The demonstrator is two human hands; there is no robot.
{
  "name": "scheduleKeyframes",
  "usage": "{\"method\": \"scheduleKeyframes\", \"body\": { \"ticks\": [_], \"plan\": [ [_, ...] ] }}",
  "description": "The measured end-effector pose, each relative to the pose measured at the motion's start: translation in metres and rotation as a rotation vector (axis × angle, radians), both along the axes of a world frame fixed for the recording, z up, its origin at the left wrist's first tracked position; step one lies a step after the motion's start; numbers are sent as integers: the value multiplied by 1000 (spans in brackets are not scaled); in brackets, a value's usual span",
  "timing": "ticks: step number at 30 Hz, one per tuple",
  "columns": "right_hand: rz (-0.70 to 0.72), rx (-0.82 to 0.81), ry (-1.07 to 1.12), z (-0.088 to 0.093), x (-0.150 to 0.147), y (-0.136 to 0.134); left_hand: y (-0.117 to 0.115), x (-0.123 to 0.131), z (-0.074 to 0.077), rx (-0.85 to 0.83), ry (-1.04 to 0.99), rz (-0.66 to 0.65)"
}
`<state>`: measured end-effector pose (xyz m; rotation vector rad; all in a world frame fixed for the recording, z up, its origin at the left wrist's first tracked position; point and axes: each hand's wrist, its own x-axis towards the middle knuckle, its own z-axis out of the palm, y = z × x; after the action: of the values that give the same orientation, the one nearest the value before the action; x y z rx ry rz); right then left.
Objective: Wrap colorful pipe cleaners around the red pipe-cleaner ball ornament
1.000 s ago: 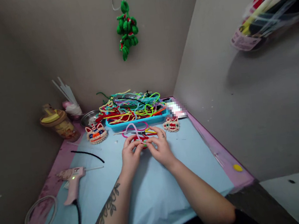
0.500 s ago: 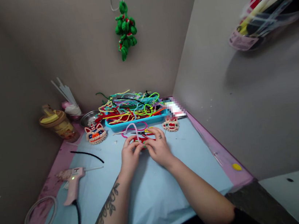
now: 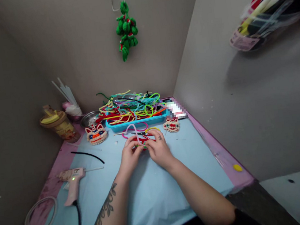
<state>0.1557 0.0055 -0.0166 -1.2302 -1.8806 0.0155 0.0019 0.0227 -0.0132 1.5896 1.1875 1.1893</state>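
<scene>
Between my hands is a small red and green craft piece (image 3: 142,147), partly covered by fingers. A pale pink pipe cleaner (image 3: 135,130) arches up from it. My left hand (image 3: 130,152) is closed, thumb and fingers pinching the piece's left side. On the other side my right hand (image 3: 158,148) pinches the same piece, close to the pipe cleaner's lower end. Just beyond the fingertips lie pliers (image 3: 141,133) with dark jaws, and a magenta pipe cleaner loop (image 3: 125,133).
Behind stands a blue tray (image 3: 137,122) heaped with coloured pipe cleaners. Lion-like faces flank it, one at left (image 3: 96,135), one at right (image 3: 171,125). A pink glue gun (image 3: 75,183) lies left with its cord; a black pipe cleaner (image 3: 88,156) rests nearby. A phone (image 3: 176,109) sits back right.
The hands stay on the craft piece with only tiny finger shifts. My right fingers sit slightly lower, showing more of the pliers' yellow handle.
</scene>
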Motion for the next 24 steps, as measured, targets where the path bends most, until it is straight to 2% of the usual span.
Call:
{"method": "scheduleKeyframes", "body": {
  "ticks": [5,12,14,16,19,21,24],
  "plan": [
    [2,-11,-12,0,0,0,1,2,-3,41,37,-5],
    [33,-34,15,-7,-6,1,2,5,-9,-62,-54,219],
    [30,-61,34,-8,-7,2,1,4,-9,-8,-56,310],
    [29,-80,50,-10,-7,2,0,2,-9,147,29,382],
    [31,-83,73,-13,-6,4,1,-3,-8,345,240,309],
    [33,-81,86,-14,-5,4,2,-5,-9,370,343,231],
    [36,-90,92,-14,-4,5,3,-6,-12,336,380,189]
  ]
}}
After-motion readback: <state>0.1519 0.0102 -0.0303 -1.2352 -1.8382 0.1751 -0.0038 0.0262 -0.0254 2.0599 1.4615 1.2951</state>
